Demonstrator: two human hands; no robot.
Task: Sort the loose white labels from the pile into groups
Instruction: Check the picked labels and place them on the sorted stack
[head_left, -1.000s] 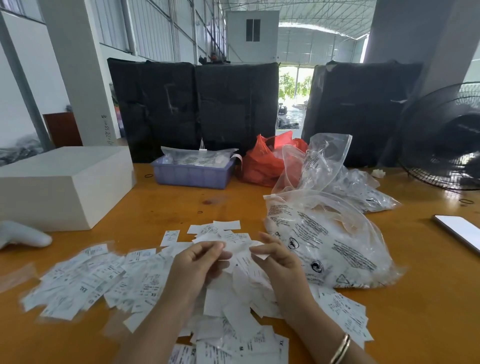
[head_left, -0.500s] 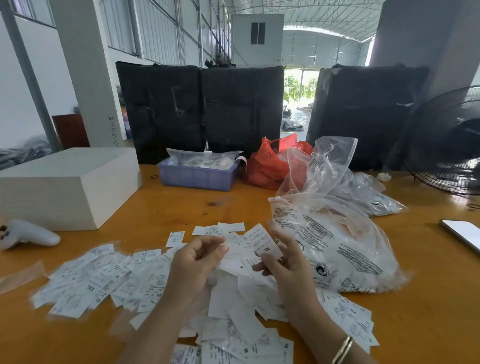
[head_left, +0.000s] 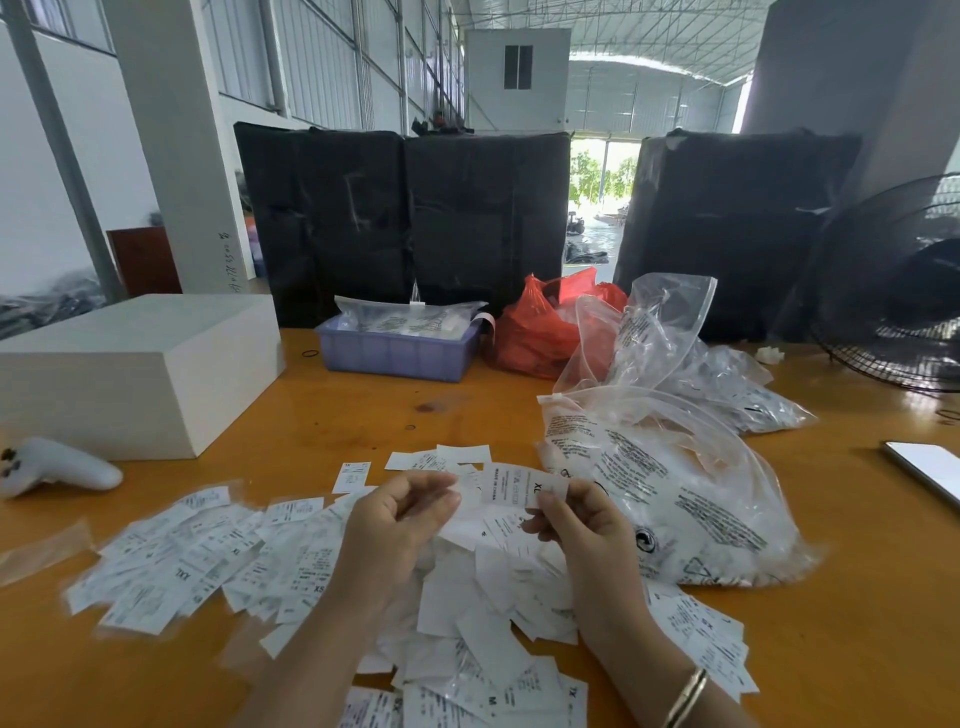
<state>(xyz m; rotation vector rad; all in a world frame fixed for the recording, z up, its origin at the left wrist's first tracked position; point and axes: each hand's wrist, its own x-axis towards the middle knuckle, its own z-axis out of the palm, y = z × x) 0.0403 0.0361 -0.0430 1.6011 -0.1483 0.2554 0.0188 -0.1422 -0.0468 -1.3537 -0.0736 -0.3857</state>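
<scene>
A pile of loose white labels covers the orange table in front of me. More labels lie spread to the left, and a small group sits at the lower right. My right hand pinches a single label marked XL, lifted above the pile. My left hand hovers beside it with fingers curled and thumb against fingertips, touching a label's edge; whether it pinches one I cannot tell.
A clear printed plastic bag lies right of the pile, with more bags behind. A white box, a white controller, a purple tray, a red bag, a fan and a phone ring the work area.
My right hand drew one label out of the pile, lifted it and turned it flat so its XL print faces me. The left hand rose slightly beside it.
</scene>
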